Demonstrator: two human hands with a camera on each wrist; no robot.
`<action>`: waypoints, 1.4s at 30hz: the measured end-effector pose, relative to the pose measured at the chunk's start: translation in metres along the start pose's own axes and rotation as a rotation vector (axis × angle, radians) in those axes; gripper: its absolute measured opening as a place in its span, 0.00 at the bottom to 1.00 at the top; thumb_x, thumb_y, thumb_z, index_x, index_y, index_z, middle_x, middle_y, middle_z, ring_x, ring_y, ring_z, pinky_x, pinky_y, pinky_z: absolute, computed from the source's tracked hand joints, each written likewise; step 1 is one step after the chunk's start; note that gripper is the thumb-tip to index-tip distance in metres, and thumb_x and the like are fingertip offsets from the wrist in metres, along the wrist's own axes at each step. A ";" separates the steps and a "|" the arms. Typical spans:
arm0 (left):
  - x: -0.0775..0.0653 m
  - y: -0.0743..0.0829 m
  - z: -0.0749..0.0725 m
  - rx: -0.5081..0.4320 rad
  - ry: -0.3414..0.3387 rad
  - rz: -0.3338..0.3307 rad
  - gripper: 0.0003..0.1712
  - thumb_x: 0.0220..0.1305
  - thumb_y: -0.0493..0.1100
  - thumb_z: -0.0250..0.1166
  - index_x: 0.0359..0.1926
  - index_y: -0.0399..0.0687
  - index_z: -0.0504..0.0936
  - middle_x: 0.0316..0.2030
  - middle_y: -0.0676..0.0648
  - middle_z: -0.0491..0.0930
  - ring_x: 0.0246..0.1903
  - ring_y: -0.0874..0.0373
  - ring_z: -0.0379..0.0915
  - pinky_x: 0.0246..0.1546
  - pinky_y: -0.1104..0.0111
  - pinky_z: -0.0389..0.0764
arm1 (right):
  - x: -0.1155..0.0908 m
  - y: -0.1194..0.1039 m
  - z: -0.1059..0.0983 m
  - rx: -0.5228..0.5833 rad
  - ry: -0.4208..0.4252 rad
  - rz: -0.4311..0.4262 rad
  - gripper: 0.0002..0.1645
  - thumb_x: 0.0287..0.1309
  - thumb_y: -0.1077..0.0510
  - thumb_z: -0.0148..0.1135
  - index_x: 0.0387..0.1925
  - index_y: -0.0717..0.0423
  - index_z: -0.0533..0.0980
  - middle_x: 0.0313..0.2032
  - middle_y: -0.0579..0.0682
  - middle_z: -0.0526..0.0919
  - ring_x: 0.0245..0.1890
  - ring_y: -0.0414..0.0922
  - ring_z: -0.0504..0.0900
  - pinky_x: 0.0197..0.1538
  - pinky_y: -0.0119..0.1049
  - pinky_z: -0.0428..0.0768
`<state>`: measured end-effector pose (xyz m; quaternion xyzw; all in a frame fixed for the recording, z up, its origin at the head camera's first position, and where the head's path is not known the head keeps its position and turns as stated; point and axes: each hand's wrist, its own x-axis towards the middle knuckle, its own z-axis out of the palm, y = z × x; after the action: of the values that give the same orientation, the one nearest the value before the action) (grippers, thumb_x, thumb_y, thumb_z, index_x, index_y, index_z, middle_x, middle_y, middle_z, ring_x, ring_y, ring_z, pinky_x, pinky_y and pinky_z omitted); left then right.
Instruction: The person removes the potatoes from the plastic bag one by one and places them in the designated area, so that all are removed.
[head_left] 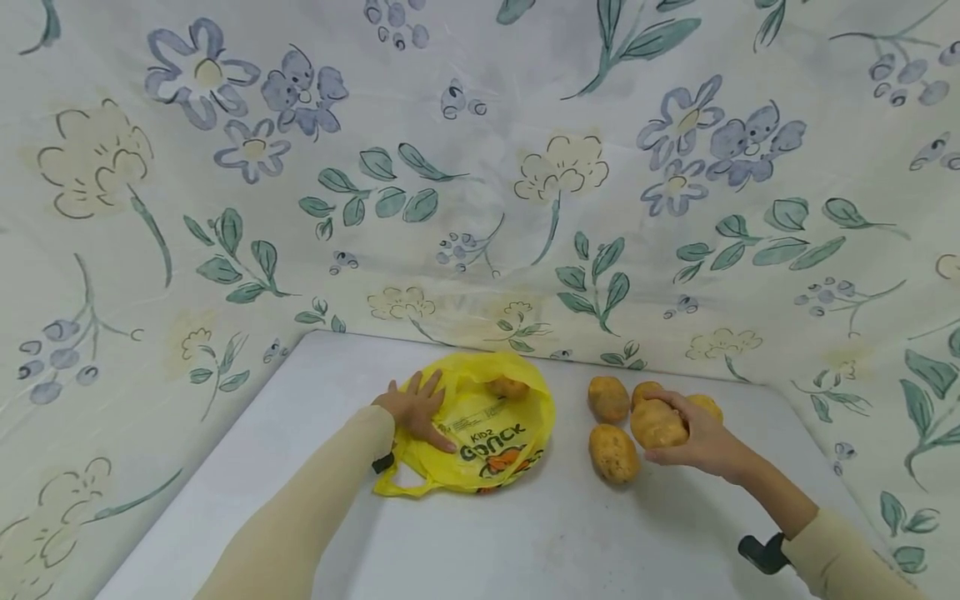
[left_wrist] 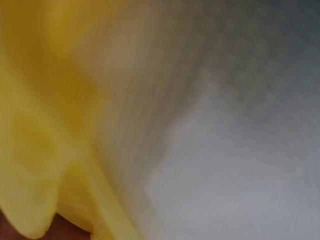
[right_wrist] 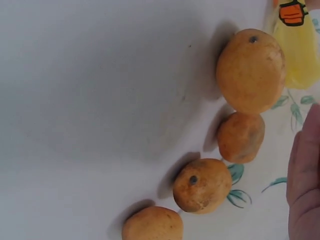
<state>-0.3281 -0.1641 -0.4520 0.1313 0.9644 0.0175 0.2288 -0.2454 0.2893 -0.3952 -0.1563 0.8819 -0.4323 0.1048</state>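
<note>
My left hand (head_left: pixel 416 411) lies with fingers spread on the left side of a yellow plastic bag (head_left: pixel 487 442). The bag lies on its side with its mouth facing up, and a potato (head_left: pixel 507 387) shows inside near its far rim. In the left wrist view, only blurred yellow plastic (left_wrist: pixel 30 165) and a pale sleeve fill the frame. A lumpy potato (head_left: pixel 658 423) is gripped between the thumb and fingers of my right hand (head_left: pixel 705 442). Around it on the table sit other potatoes: one at the back (head_left: pixel 608 399), one in front (head_left: pixel 613 454), and others partly hidden behind my hand.
The white table (head_left: pixel 480 550) runs up to a floral cloth (head_left: pixel 480 250) hung behind and at both sides. From the right wrist, several potatoes (right_wrist: pixel 202 186) form a slanting row, with a corner of the bag (right_wrist: pixel 297 55) beyond them.
</note>
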 end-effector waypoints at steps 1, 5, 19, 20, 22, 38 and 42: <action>0.000 0.000 0.000 0.001 0.000 0.001 0.72 0.43 0.84 0.61 0.79 0.50 0.48 0.79 0.45 0.28 0.78 0.39 0.25 0.73 0.36 0.38 | 0.000 0.000 0.001 -0.017 0.013 -0.010 0.54 0.50 0.54 0.75 0.73 0.52 0.55 0.57 0.67 0.68 0.45 0.52 0.74 0.39 0.42 0.79; 0.001 -0.001 0.001 -0.004 -0.001 -0.003 0.72 0.42 0.85 0.61 0.79 0.50 0.48 0.79 0.45 0.28 0.78 0.39 0.25 0.73 0.36 0.37 | 0.000 0.002 0.002 -0.008 0.027 -0.057 0.50 0.54 0.56 0.71 0.74 0.48 0.56 0.61 0.67 0.65 0.45 0.53 0.74 0.37 0.42 0.81; 0.001 -0.003 0.002 -0.027 -0.004 -0.003 0.73 0.41 0.85 0.62 0.79 0.51 0.47 0.79 0.46 0.27 0.78 0.39 0.24 0.73 0.36 0.36 | 0.002 0.003 -0.001 -0.016 0.085 -0.068 0.47 0.51 0.56 0.74 0.68 0.50 0.59 0.64 0.62 0.65 0.47 0.54 0.73 0.30 0.43 0.83; 0.001 -0.003 0.002 -0.025 -0.005 -0.001 0.73 0.41 0.85 0.62 0.79 0.50 0.47 0.79 0.46 0.27 0.78 0.39 0.24 0.73 0.36 0.36 | 0.002 0.004 -0.001 -0.020 0.090 -0.073 0.47 0.51 0.56 0.75 0.68 0.51 0.59 0.64 0.62 0.65 0.49 0.55 0.73 0.34 0.43 0.83; -0.001 -0.001 0.002 -0.024 -0.004 0.001 0.73 0.42 0.84 0.62 0.79 0.50 0.47 0.79 0.45 0.27 0.78 0.39 0.24 0.73 0.36 0.36 | 0.002 0.005 0.000 -0.037 0.102 -0.080 0.47 0.51 0.56 0.75 0.67 0.52 0.59 0.64 0.60 0.65 0.52 0.55 0.72 0.40 0.43 0.82; -0.001 -0.001 0.001 -0.018 0.006 0.002 0.72 0.42 0.84 0.62 0.79 0.50 0.48 0.79 0.45 0.28 0.78 0.39 0.25 0.73 0.36 0.37 | -0.004 0.021 -0.003 -0.092 0.113 -0.007 0.46 0.52 0.51 0.74 0.66 0.54 0.59 0.63 0.63 0.66 0.58 0.58 0.71 0.51 0.42 0.77; 0.000 -0.002 0.001 -0.006 -0.005 -0.001 0.72 0.43 0.85 0.61 0.79 0.51 0.47 0.79 0.46 0.26 0.78 0.39 0.24 0.73 0.36 0.36 | -0.005 0.027 -0.005 -0.063 0.128 -0.003 0.45 0.53 0.53 0.73 0.66 0.56 0.58 0.62 0.62 0.67 0.57 0.56 0.72 0.50 0.39 0.78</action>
<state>-0.3280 -0.1658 -0.4528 0.1305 0.9639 0.0198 0.2314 -0.2477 0.3102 -0.4134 -0.1328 0.8998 -0.4134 0.0423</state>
